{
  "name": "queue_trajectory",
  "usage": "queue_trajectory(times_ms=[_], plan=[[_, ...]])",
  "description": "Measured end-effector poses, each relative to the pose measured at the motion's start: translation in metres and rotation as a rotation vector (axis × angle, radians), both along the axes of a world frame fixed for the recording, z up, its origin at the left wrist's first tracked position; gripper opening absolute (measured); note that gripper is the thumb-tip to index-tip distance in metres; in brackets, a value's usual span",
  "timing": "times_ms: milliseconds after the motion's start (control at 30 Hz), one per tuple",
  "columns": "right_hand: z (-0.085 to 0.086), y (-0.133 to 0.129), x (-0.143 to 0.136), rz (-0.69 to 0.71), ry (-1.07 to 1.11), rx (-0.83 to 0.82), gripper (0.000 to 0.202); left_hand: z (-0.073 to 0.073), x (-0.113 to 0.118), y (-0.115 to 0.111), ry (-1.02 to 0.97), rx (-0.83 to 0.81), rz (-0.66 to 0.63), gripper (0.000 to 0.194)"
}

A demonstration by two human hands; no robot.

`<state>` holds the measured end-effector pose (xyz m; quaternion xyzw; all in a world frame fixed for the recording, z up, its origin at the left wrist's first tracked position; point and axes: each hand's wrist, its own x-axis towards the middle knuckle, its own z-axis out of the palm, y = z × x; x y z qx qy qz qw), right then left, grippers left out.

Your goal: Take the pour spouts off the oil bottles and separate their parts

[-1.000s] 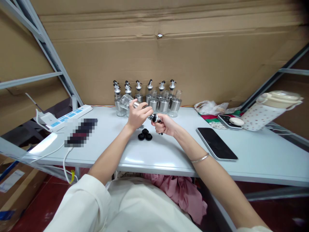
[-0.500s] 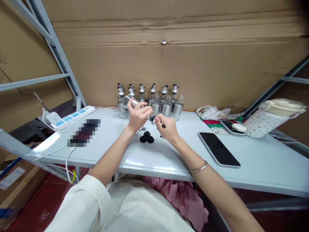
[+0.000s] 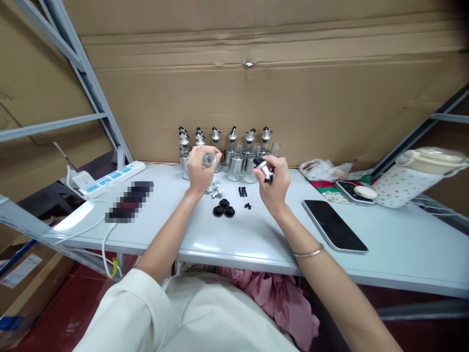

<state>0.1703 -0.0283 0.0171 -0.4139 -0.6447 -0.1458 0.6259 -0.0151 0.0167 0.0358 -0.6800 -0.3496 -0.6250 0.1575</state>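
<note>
My left hand is wrapped round a glass bottle, its open mouth facing me. In my right hand is a silver and black pour spout, held apart from the bottle. Between and below the hands lie several small silver-white parts, black ring-shaped caps, thin black strips and tiny black pieces. Behind stand bottles with steel sleeves, several topped by spouts and others bare-necked.
A dark phone lies at the right. Past it are a device with a white mouse-like object, a plastic bag and a dotted jug. A power strip sits left on the white table; cardboard stands behind.
The spout has come away from the bottle's neck. My left hand has turned the bottle mouth toward me; my right hand has moved right and up with the spout.
</note>
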Motion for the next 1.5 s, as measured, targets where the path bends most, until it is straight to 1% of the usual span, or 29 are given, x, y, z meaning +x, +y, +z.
queue_trajectory(times_ms=[33, 100, 167, 267, 367, 467, 533, 667, 767, 867, 967, 1067, 1167, 1233, 1267, 1333, 1400, 1500], plan=[[0.001, 0.001, 0.002, 0.0, 0.025, -0.01, 0.041, 0.0, -0.001, 0.001, -0.031, -0.012, -0.022, 0.018], [0.001, 0.004, 0.003, 0.001, 0.032, -0.03, 0.039, -0.001, -0.003, 0.005, -0.032, -0.03, -0.049, 0.021], [0.0, 0.007, 0.004, -0.004, 0.006, -0.043, 0.038, -0.004, -0.003, 0.011, 0.028, -0.041, -0.067, 0.028], [-0.004, 0.01, 0.003, 0.015, -0.05, -0.044, 0.036, -0.012, 0.0, 0.022, 0.111, -0.074, -0.136, 0.037], [-0.007, 0.012, 0.004, 0.021, -0.082, -0.046, 0.035, -0.019, 0.008, 0.036, 0.124, -0.164, -0.22, 0.04], [-0.009, 0.014, 0.005, 0.032, -0.093, -0.048, 0.033, -0.022, 0.018, 0.052, 0.117, -0.273, -0.278, 0.037], [-0.009, 0.015, 0.005, 0.043, -0.067, -0.057, 0.031, -0.025, 0.024, 0.064, 0.083, -0.354, -0.279, 0.032], [-0.011, 0.017, 0.004, 0.041, 0.009, -0.096, 0.024, -0.031, 0.032, 0.086, -0.016, -0.474, -0.22, 0.026], [-0.011, 0.017, 0.004, 0.07, -0.033, -0.083, 0.019, -0.037, 0.036, 0.1, -0.018, -0.51, -0.219, 0.023], [-0.01, 0.017, 0.003, 0.101, -0.093, -0.096, 0.015, -0.04, 0.035, 0.112, 0.025, -0.558, -0.252, 0.024], [-0.009, 0.015, 0.003, 0.109, -0.111, -0.114, 0.014, -0.042, 0.032, 0.118, 0.069, -0.535, -0.28, 0.037], [-0.009, 0.014, 0.002, 0.108, -0.118, -0.102, 0.013, -0.044, 0.028, 0.121, 0.15, -0.422, -0.306, 0.05], [-0.01, 0.015, 0.002, 0.109, -0.12, -0.075, 0.012, -0.043, 0.026, 0.118, 0.231, -0.356, -0.306, 0.056], [-0.011, 0.017, 0.002, 0.116, -0.091, -0.063, 0.012, -0.041, 0.026, 0.109, 0.248, -0.326, -0.281, 0.059], [-0.012, 0.018, 0.002, 0.124, -0.069, -0.06, 0.014, -0.04, 0.025, 0.1, 0.255, -0.294, -0.268, 0.061], [-0.013, 0.02, 0.001, 0.138, -0.037, -0.055, 0.018, -0.037, 0.023, 0.076, 0.282, -0.174, -0.251, 0.063], [-0.014, 0.02, 0.001, 0.158, -0.051, -0.06, 0.02, -0.036, 0.018, 0.047, 0.39, -0.018, -0.269, 0.062], [-0.013, 0.017, -0.001, 0.203, -0.115, -0.07, 0.015, -0.036, 0.01, 0.009, 0.507, 0.097, -0.276, 0.065]])
